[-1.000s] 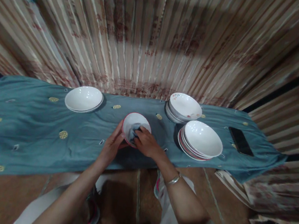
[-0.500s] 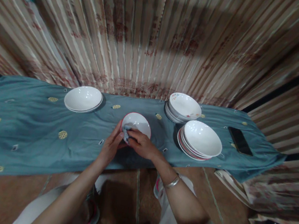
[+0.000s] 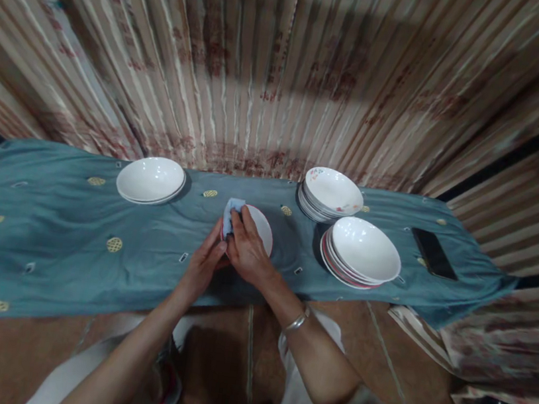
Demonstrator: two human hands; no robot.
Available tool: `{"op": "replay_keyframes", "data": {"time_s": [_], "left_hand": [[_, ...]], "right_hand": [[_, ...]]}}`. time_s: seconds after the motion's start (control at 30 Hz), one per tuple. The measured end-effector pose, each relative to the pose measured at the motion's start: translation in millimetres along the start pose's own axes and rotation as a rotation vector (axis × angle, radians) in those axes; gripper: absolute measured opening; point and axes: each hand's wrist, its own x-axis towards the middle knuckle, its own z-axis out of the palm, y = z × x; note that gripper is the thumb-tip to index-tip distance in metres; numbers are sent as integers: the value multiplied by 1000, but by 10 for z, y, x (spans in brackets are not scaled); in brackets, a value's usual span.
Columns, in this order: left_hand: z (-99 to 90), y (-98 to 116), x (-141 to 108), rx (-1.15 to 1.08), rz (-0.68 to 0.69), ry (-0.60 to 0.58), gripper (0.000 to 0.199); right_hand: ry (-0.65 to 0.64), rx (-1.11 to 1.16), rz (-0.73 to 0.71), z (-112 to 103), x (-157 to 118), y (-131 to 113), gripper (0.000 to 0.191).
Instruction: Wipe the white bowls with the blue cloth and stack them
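A white bowl with a red rim (image 3: 264, 229) is held over the near middle of the table. My left hand (image 3: 204, 261) grips its left side, thumb towards the rim and the other fingers partly hidden behind the bowl. My right hand (image 3: 248, 250) presses a light blue cloth (image 3: 230, 215) against the bowl's upper left rim, its fingers closed on the cloth. Part of the bowl's inside is covered by my right hand. A silver bangle (image 3: 297, 319) circles my right wrist.
White bowls (image 3: 151, 180) are stacked at the left. Floral-patterned bowls (image 3: 333, 192) form a stack at the back right, with another stack of white bowls (image 3: 365, 250) nearer. A black phone (image 3: 434, 254) lies beyond them on the teal tablecloth (image 3: 66, 254). Curtains (image 3: 249, 59) hang behind.
My right hand has moved the cloth from inside the bowl up to its upper left rim, where more of the cloth shows. My left hand still holds the bowl in nearly the same place.
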Motion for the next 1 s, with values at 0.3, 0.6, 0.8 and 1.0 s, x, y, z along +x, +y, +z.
{"op": "replay_keyframes", "data": {"time_s": [0.3,0.6,0.8,1.0], "left_hand": [[11,47,-15,0,1,-29,75],[-3,30,-14,7,7,-29,75],[-9,23,-4,-11,-11,-13,78],[-14,-14,12,-24,1,23,72]], "right_hand": [[38,-212,30,-31,136,197,58],[3,-322,134,-120,125,399,54],[-81,-417,185,-213,65,452,49],[-132,-461,94,-258,-64,507,47]]}}
